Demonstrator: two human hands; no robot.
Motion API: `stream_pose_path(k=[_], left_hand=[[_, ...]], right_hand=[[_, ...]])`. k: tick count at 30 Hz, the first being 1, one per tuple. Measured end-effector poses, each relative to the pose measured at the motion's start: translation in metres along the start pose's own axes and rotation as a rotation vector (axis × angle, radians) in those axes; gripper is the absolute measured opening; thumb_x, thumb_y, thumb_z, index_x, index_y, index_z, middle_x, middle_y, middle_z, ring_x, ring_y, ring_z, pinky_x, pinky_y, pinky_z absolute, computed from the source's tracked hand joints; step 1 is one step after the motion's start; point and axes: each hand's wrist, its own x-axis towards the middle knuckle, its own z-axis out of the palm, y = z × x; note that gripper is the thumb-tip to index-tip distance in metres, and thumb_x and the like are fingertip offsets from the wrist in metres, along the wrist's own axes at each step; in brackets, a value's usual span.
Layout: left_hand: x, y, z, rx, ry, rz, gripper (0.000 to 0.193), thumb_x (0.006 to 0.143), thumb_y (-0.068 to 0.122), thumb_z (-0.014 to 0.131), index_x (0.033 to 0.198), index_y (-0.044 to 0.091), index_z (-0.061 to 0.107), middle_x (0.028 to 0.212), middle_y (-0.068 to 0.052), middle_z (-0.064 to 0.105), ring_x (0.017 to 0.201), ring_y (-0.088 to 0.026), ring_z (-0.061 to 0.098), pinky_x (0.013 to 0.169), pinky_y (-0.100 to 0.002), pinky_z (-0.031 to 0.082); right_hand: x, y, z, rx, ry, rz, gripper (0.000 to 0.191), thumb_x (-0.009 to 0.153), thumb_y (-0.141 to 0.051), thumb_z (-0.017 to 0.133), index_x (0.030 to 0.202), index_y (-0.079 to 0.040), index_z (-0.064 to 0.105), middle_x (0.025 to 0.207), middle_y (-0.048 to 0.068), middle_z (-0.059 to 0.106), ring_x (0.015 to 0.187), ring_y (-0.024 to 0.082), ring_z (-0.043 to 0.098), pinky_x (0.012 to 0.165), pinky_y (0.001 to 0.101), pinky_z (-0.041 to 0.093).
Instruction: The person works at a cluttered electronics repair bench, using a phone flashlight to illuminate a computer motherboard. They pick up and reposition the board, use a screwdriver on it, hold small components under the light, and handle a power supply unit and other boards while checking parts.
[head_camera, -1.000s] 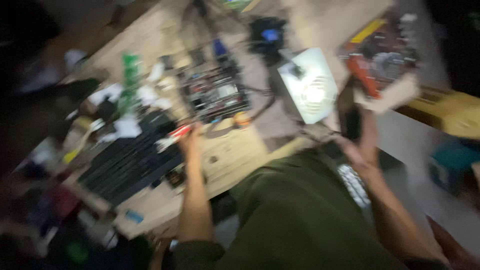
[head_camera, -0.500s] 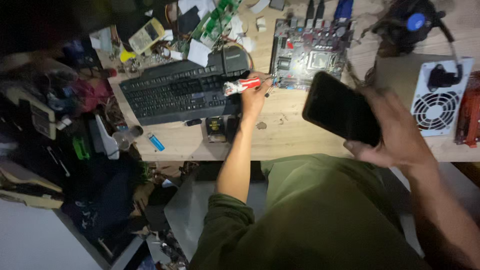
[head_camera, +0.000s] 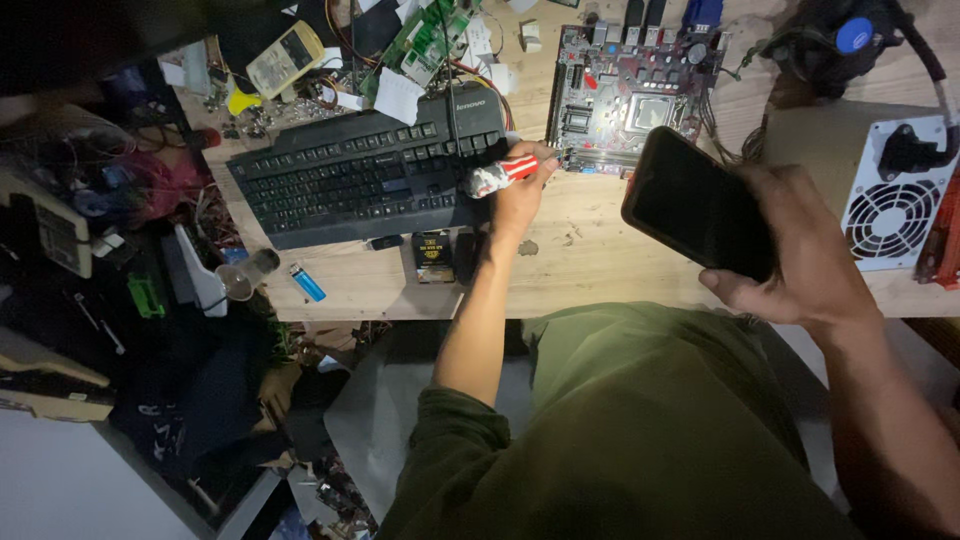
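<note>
While the left hand still grips the red-and-white tool, the right hand keeps holding the phone.

The power supply runs off the right edge (its far side unseen), desk clutter lost in shadow.

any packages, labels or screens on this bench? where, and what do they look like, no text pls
Phone: held in the right hand above the desk; black slab, screen dark.
Small packet: desk edge below the keyboard; black rectangle with yellow print.
Multimeter: upper left of the desk; pale yellow case, small grey display.
Tube: gripped by the left hand; red and white wrapper.
</note>
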Motion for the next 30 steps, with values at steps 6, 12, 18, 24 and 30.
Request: stream_pose_path(k=[6, 12, 18, 24, 30], left_hand=[[0.001, 0.003, -0.001, 0.056, -0.01, -0.021, 0.017, 0.091, 0.012, 0.077, 0.102, 0.003, 0.067, 0.089, -0.004, 0.073, 0.081, -0.012, 0.066, 0.076, -0.027, 0.054], [-0.01, 0.005, -0.004, 0.037, -0.011, -0.065, 0.022, 0.092, 0.019, 0.078, 0.105, 0.005, 0.067, 0.091, -0.004, 0.07, 0.082, -0.014, 0.064, 0.075, -0.03, 0.054], [-0.023, 0.019, -0.013, 0.132, -0.035, 0.046, 0.018, 0.091, 0.004, 0.078, 0.103, 0.003, 0.064, 0.085, -0.003, 0.065, 0.075, -0.01, 0.059, 0.07, -0.026, 0.05], [-0.024, 0.032, -0.017, 0.113, -0.05, -0.018, 0.017, 0.092, 0.004, 0.075, 0.105, 0.003, 0.064, 0.085, -0.001, 0.065, 0.074, -0.009, 0.06, 0.069, -0.025, 0.051], [-0.024, 0.034, -0.018, 0.131, -0.05, -0.039, 0.017, 0.093, 0.005, 0.075, 0.105, 0.003, 0.063, 0.086, -0.002, 0.065, 0.075, -0.01, 0.061, 0.07, -0.025, 0.051]], right_hand=[[-0.006, 0.002, 0.0, -0.047, -0.008, 0.065, 0.097, 0.064, -0.041, 0.075, 0.146, 0.004, 0.049, 0.118, 0.027, 0.054, 0.109, 0.043, 0.059, 0.088, 0.0493, 0.05], [-0.042, 0.012, -0.001, -0.048, 0.127, -0.043, 0.106, 0.062, -0.038, 0.076, 0.149, 0.008, 0.039, 0.145, 0.038, 0.044, 0.132, 0.053, 0.046, 0.108, 0.0544, 0.039], [-0.07, 0.012, 0.008, 0.147, 0.086, 0.119, 0.098, 0.064, -0.039, 0.077, 0.144, 0.005, 0.043, 0.122, 0.028, 0.053, 0.112, 0.043, 0.056, 0.096, 0.0503, 0.047], [-0.084, 0.004, 0.006, 0.224, 0.079, 0.251, 0.096, 0.062, -0.039, 0.075, 0.144, 0.003, 0.047, 0.12, 0.024, 0.055, 0.108, 0.04, 0.059, 0.092, 0.0477, 0.049], [-0.091, 0.01, 0.003, 0.215, 0.061, 0.303, 0.097, 0.062, -0.039, 0.075, 0.145, 0.002, 0.047, 0.117, 0.023, 0.055, 0.109, 0.04, 0.057, 0.093, 0.0473, 0.046]])
